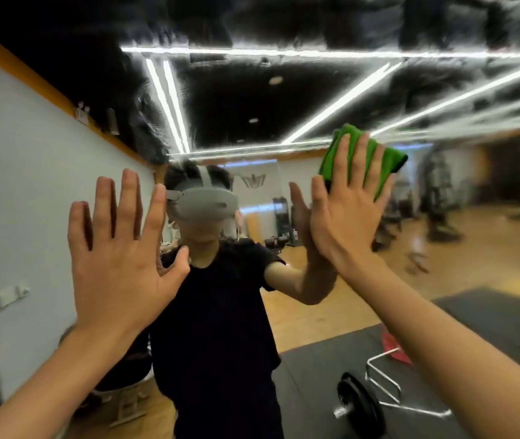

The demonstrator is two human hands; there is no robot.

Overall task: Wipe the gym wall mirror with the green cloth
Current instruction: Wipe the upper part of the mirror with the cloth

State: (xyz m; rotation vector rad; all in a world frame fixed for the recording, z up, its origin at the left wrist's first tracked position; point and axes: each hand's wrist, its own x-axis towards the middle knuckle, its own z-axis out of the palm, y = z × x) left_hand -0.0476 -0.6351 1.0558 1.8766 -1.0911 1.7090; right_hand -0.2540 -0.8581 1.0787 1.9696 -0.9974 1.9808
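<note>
The gym wall mirror (331,99) fills the view ahead and reflects the room and a person in a black shirt wearing a headset. My right hand (347,210) lies flat with straight fingers and presses the folded green cloth (388,160) against the glass at upper right. The cloth shows above and to the right of my fingers. My left hand (119,248) is raised at the left with its fingers spread wide and holds nothing; whether it touches the glass I cannot tell.
The reflection shows a white side wall (30,201) at the left, a wooden floor, a black mat (315,375) with a barbell weight (363,403) and a metal frame, and gym machines at the far right. Ceiling light strips glare across the upper glass.
</note>
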